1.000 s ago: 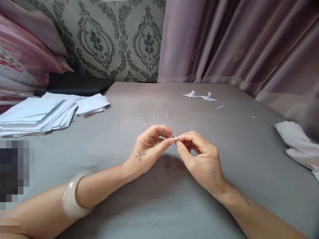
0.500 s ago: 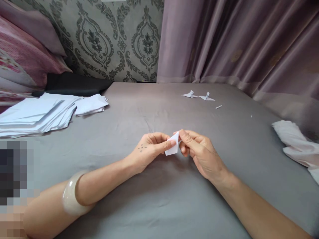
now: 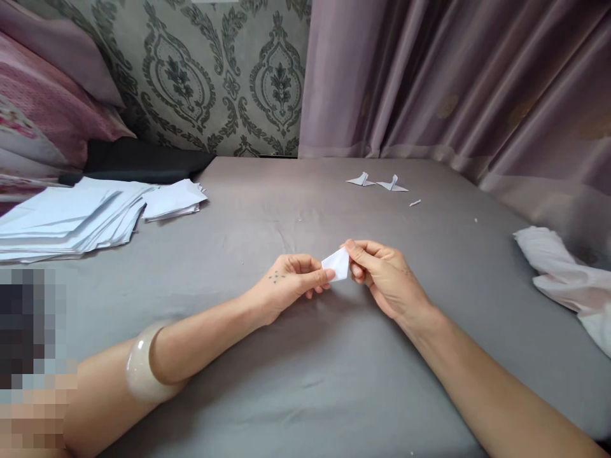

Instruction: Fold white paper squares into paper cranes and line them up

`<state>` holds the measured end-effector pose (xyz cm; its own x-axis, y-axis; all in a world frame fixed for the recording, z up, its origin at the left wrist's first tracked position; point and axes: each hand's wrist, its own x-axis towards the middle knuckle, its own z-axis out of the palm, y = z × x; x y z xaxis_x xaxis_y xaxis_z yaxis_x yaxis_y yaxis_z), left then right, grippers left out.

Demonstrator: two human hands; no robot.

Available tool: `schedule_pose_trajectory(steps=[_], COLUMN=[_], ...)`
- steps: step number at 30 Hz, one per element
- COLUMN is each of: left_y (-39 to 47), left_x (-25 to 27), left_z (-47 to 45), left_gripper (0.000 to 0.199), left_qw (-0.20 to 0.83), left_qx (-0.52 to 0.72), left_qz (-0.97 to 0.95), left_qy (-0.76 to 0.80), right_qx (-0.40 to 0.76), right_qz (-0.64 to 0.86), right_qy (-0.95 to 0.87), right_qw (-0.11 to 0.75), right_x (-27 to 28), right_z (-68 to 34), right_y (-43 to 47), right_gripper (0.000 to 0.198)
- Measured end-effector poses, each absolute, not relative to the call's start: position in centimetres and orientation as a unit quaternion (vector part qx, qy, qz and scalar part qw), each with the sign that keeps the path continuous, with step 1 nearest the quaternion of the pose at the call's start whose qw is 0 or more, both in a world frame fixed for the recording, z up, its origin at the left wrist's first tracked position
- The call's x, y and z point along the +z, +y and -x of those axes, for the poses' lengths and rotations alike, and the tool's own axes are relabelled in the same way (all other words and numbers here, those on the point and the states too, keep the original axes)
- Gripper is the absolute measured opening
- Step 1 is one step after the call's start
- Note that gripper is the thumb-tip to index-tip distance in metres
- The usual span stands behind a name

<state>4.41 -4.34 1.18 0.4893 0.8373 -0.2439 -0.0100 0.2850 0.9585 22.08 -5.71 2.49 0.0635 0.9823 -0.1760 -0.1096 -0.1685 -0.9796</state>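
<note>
A small piece of folded white paper (image 3: 339, 262) is held up between my two hands, above the grey cloth surface (image 3: 296, 381). My left hand (image 3: 298, 280) pinches its lower left part, thumb on the near face and fingers behind. At the paper's upper right corner, my right hand (image 3: 379, 270) grips with thumb and index finger, its other fingers curled. Farther back lie two folded paper birds (image 3: 361, 180), side by side with wings spread. The back of the paper is hidden from me.
Stacked white sheets (image 3: 62, 219) lie at the left, beside a smaller stack of paper (image 3: 174, 200). A thin paper scrap (image 3: 415, 203) rests near the birds. Bunched white cloth (image 3: 563, 267) is at the right. Purple curtains (image 3: 410, 76) hang behind.
The folded paper has turned, its top tipping to the right. My right hand has risen slightly with the corner, and the left fingers now show below the paper.
</note>
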Motion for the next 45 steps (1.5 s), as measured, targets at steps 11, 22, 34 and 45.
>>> schedule_pose_trajectory(steps=[11,22,34,45], left_y=[-3.6,-2.7,0.2,2.0], left_x=[0.7,0.7,0.7,-0.3], left_z=[-4.3,-3.6,-1.6,0.1], left_gripper=[0.024,0.031,0.025,0.031], left_qw=[0.704,0.699,0.570,0.063], left_qx=[0.378,0.368,0.316,0.225], left_qz=[-0.455,-0.457,-0.657,-0.932], left_qy=[0.394,0.409,0.381,0.276], right_qx=[0.575,0.579,0.509,-0.020], right_qz=[0.526,0.542,0.533,0.445], right_qy=[-0.459,-0.509,-0.577,-0.867], right_qw=[0.427,0.335,0.351,0.222], right_x=[1.7,2.1,1.7,-0.5], right_z=[-21.3,-21.1,-21.5,-21.1], right_y=[-5.9,-6.3,-4.3,-1.3], right_gripper=[0.029,0.027,0.029,0.030])
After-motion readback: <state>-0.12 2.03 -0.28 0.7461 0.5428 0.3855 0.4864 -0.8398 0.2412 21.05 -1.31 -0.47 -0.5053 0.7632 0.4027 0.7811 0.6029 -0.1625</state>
